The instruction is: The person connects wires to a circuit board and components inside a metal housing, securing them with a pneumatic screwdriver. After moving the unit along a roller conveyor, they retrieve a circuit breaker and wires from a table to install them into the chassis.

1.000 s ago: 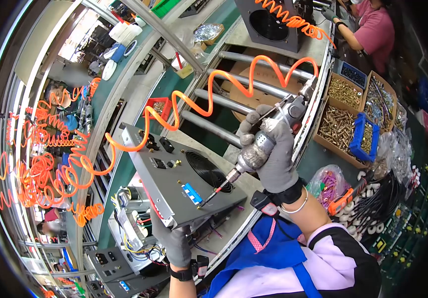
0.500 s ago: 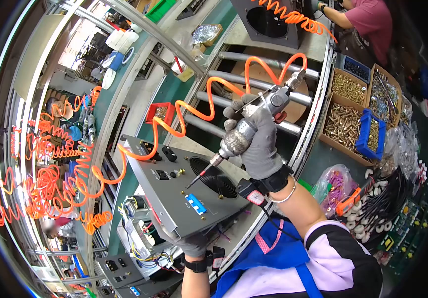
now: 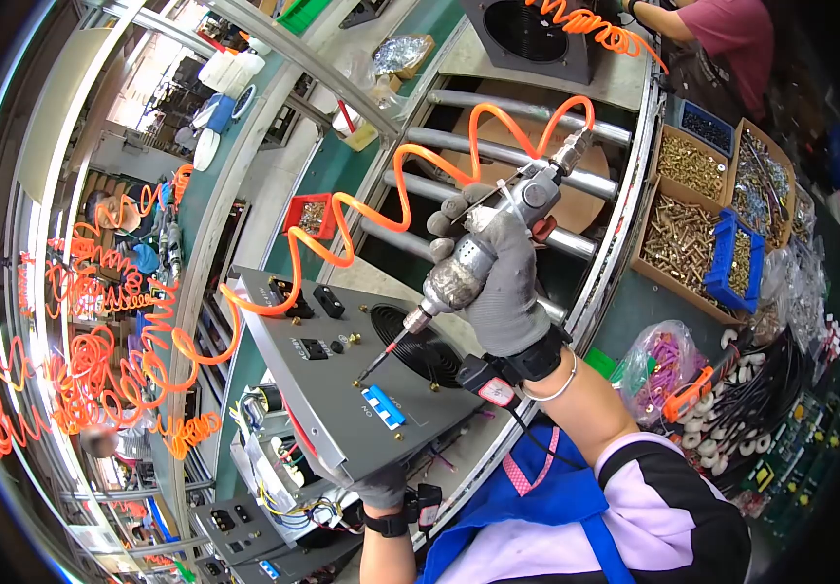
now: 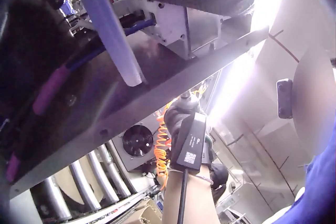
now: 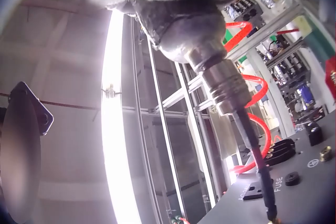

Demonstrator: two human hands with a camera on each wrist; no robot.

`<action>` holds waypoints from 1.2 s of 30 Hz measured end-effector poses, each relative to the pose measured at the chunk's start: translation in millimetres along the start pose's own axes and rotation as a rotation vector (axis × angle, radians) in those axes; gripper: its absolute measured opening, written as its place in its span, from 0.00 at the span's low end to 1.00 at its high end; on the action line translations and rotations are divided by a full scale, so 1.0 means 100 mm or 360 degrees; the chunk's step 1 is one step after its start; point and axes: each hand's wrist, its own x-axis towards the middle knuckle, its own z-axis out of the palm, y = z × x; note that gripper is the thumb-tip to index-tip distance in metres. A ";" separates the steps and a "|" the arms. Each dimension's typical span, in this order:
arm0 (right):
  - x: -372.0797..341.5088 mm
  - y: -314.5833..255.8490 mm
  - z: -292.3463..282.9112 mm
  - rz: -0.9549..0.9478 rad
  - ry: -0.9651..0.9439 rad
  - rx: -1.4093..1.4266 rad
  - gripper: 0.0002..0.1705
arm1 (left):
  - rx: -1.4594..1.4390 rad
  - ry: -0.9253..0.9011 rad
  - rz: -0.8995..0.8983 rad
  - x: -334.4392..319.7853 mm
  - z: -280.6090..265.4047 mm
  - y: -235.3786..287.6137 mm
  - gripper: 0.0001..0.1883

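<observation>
My gloved right hand (image 3: 505,287) grips a pneumatic screwdriver (image 3: 459,273) whose orange coiled air hose (image 3: 405,195) runs off to the left. The driver slants down, its long bit (image 5: 260,166) reaching a brass screw (image 5: 274,221) beside the blue switch (image 3: 383,407) on a grey metal panel (image 3: 327,399). Black sockets, a fuse holder (image 5: 292,178) and a round black fan grille (image 3: 415,346) are set in this panel. My gloved left hand (image 3: 381,487) holds the panel's near lower edge, with its fingers mostly hidden underneath. The panel stands tilted over exposed wiring (image 3: 288,501).
On the right are cartons of brass screws (image 3: 673,238), a blue tray (image 3: 734,258) and a bag of pink parts (image 3: 661,360). Metal rollers (image 3: 498,146) lie beyond the panel, near a red bin (image 3: 310,216). Another person (image 3: 727,49) works at the far right.
The screwdriver has moved from the near side of the blue switch to the screw on its far side. The left hand still holds the panel, which has shifted little.
</observation>
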 end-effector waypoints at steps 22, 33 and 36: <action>0.09 0.07 0.03 0.0197 0.0009 -0.0094 0.17 | -0.0385 0.0053 -0.0213 -0.02 0.03 -0.08 0.25; 0.10 0.10 -0.02 0.0046 -0.0112 -0.0074 0.09 | -0.1005 0.0185 -0.0434 0.02 0.06 -0.12 0.22; 0.17 0.10 -0.06 0.0046 -0.0196 -0.0181 0.10 | -0.1028 0.0236 -0.0577 0.04 0.03 -0.06 0.20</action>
